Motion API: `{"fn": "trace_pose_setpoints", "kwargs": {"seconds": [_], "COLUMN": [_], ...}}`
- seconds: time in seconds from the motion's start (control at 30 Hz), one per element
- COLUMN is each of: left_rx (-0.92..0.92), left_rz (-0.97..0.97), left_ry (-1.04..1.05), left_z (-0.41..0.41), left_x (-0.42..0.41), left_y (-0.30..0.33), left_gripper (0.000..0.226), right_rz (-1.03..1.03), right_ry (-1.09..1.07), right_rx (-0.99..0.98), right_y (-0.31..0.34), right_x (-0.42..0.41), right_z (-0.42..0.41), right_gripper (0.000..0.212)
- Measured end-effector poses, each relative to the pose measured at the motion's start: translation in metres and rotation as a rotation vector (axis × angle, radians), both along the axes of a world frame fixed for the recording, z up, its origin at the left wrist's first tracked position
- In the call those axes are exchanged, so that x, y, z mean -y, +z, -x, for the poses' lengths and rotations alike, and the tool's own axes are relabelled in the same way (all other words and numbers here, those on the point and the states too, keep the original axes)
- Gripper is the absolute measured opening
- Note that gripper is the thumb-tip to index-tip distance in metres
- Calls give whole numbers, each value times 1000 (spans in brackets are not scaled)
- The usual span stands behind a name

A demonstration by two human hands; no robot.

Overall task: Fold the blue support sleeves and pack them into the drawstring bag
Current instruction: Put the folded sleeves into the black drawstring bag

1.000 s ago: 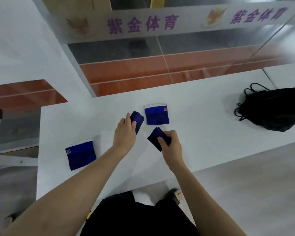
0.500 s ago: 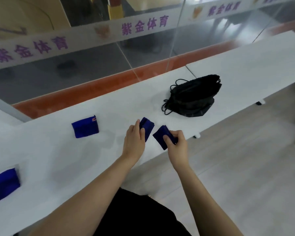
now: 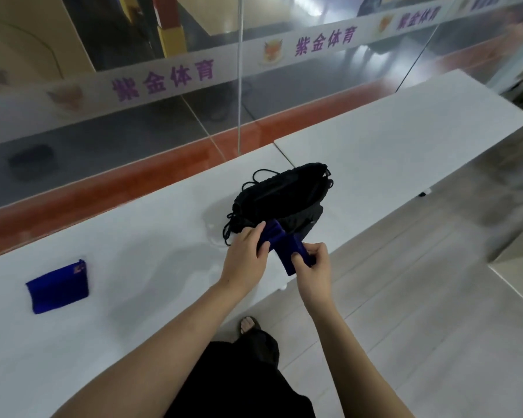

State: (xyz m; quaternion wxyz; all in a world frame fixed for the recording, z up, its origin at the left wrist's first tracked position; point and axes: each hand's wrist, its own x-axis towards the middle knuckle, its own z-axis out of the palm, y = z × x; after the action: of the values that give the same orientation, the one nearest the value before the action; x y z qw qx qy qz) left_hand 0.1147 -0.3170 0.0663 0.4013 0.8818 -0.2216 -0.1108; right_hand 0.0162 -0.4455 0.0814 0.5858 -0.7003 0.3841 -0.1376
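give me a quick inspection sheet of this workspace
surface: white table, seam to a second white top on the right
job's things: black drawstring bag on the table; one folded blue sleeve in the left hand, another in the right hand; a third sleeve flat at left
clutter: nothing seen
grippers: both hands grip sleeves just in front of the bag
cables: bag drawcords only
surroundings: glass partition with a lettered band, grey floor
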Motion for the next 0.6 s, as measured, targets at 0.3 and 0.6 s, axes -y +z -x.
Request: {"fn": "trace_pose_setpoints", "kwargs": {"seconds": [0.3,0.6], "left_rx": [87,-204], "left_rz": [-116,-35], "left_ry": [123,350], "left_z": [-78,-136], "left_x": [80,119], "left_y": [4,-8], "left_gripper": [49,34], "right_rz": [82,241], "right_ry": [175,491], "right_rx": [-25,-85], "right_y": [3,-5], "right_x": [109,189], "right_z": [-86,-182], "right_gripper": [13,23]}}
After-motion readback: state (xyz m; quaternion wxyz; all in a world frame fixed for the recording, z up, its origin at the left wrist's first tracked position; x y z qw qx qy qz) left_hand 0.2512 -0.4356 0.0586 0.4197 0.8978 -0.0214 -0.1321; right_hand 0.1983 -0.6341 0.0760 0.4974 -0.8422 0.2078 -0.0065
